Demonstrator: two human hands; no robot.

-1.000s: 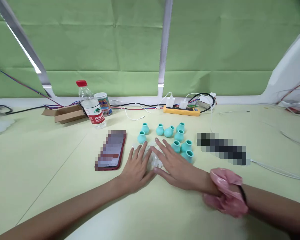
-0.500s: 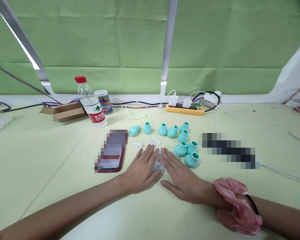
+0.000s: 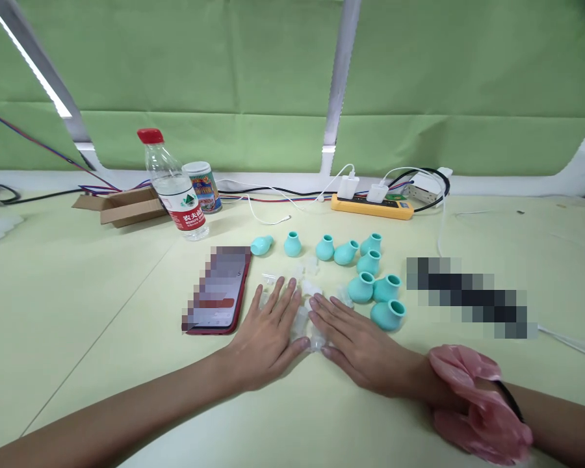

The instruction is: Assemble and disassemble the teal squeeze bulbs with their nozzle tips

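Several small, clear plastic pieces [image 3: 299,321] lie in a loose pile at the middle of the table, partly hidden under my hands. My left hand [image 3: 266,331] rests flat on the pile's left side, fingers stretched and a little spread. From the right, my right hand [image 3: 353,341] lies over the pile with its fingers stretched out. Neither holds anything. Just beyond stand several turquoise, vase-shaped rubber bulbs [image 3: 362,287] in a bent row, open necks mostly up; the leftmost bulb [image 3: 262,245] lies on its side. A pink scrunchie [image 3: 472,396] circles my right wrist.
Left of my hands lies a phone [image 3: 219,292] in a red case. Farther back are a water bottle [image 3: 178,188], a printed can [image 3: 205,188] and a cardboard box [image 3: 131,208]. A yellow power strip [image 3: 370,207] with cables runs along the wall. A blurred dark object [image 3: 468,296] sits at right.
The clear pieces are spread wider, showing between and beyond my hands. My left fingers are more spread. The whole view has shifted slightly.
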